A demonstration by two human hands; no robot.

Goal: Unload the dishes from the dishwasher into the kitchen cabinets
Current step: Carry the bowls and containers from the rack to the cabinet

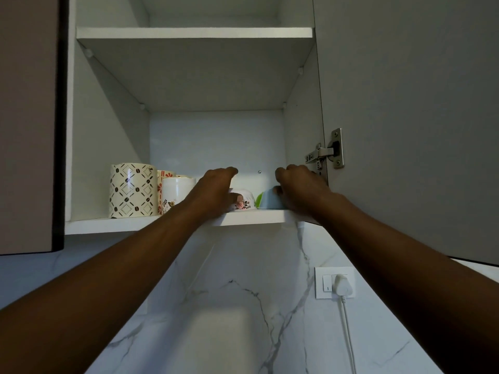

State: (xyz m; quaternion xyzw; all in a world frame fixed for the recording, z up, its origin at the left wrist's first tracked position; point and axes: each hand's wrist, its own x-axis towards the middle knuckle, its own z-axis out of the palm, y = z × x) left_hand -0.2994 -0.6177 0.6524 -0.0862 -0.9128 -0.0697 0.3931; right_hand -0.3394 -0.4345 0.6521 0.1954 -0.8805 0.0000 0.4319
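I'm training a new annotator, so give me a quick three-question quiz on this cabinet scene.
1. True or false: the left hand holds the floral bowl on the bottom shelf.
2. What does the right hand hold? A) a plate B) the blue bowl C) the hinge
3. Fill in: the patterned mug stands to the ___ of both hands.

Key: 1 true; 2 B; 3 left
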